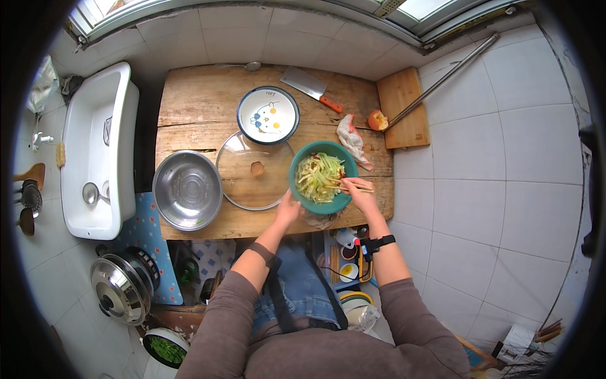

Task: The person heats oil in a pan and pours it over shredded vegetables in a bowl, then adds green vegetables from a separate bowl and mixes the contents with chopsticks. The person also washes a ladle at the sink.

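A green bowl (350, 156) stands near the right front of the wooden table, filled with pale green vegetable strips (322, 175) with some dark red bits among them. My left hand (289, 211) grips the bowl's near left rim. In my right hand (360, 194) is a pair of chopsticks (338, 185), their tips down in the strips. Just left of the bowl lies a glass lid (236, 184) with a brown knob. Behind the lid is a white bowl with a dark blue rim (267, 116) and a cartoon animal face inside.
An empty steel basin (188, 189) sits at the table's left. Toward the back lies a cleaver (305, 84) with an orange handle. A crumpled cloth (351, 137) and a partly peeled orange fruit (378, 120) lie right, near a leaning cutting board (405, 109). A white sink (87, 142) is left.
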Demonstrator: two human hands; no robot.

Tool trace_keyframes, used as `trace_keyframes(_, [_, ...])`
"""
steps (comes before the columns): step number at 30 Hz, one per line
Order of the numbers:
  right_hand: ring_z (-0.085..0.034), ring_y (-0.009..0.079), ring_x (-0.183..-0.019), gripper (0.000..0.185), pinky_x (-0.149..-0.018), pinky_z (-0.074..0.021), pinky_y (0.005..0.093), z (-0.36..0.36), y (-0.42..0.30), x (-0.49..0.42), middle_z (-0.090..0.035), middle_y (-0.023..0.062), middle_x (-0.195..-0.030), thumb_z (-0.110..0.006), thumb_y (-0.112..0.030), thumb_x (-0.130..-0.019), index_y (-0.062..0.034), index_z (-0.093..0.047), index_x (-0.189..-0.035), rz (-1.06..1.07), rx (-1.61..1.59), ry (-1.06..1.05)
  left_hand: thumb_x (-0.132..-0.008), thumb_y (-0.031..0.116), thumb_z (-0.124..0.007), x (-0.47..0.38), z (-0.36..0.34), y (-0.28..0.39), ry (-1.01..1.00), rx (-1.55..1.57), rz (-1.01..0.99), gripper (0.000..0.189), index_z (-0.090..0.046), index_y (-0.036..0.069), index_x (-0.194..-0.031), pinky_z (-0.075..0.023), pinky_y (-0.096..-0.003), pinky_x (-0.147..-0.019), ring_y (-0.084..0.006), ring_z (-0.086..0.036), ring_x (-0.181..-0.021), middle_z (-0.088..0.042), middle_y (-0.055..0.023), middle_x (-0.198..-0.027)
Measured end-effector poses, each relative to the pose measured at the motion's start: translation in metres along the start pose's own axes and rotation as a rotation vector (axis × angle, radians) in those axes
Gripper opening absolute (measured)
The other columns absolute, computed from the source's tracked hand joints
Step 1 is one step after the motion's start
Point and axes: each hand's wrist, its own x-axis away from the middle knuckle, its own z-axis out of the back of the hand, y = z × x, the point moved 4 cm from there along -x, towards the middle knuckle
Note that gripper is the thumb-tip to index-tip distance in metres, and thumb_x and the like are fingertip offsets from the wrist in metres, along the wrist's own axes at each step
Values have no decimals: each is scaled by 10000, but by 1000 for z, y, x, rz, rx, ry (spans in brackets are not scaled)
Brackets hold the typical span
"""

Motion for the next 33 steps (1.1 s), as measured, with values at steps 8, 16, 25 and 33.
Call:
trace_keyframes(8, [-764,170,-845,234,-727,-614,282,0,19,3,-787,129,-926,-730,-171,-973,37,-777,-1069,57,-41,-42,-1059,25,-489,10,-1,12,-70,-63,21,637,-252,145,-1638,-597,-317,-825,-189,-700,-970,-676,-117,-1182])
trace_keyframes(16, [-762,211,-887,251,-768,-639,309,4,25,-9,-772,171,-968,-709,-151,-991,71,-749,-1099,125,-166,-39,-1073,81,-507,19,3,25,-122,-65,55,638,-228,125,-1645,-587,-337,-917,-217,-703,-1059,-656,-125,-1299])
trace_keyframes(25, [-761,249,-938,309,-836,-652,310,58,50,10,-749,200,-1073,-655,-169,-1032,93,-702,-1190,-176,-385,-80,-1088,255,-530,62,54,48,-322,-217,126,566,-360,61,-1591,-520,-359,-1022,-219,-648,-1205,-633,-111,-1378])
trace_keyframes(33, [-741,272,-1018,322,-906,-639,334,48,83,-9,-723,206,-1142,-654,-184,-1037,92,-669,-1202,-139,-467,-169,-1098,333,-530,157,169,35,-212,-247,91,469,-513,80,-1493,-508,-344,-1028,-193,-657,-1191,-683,-106,-1311])
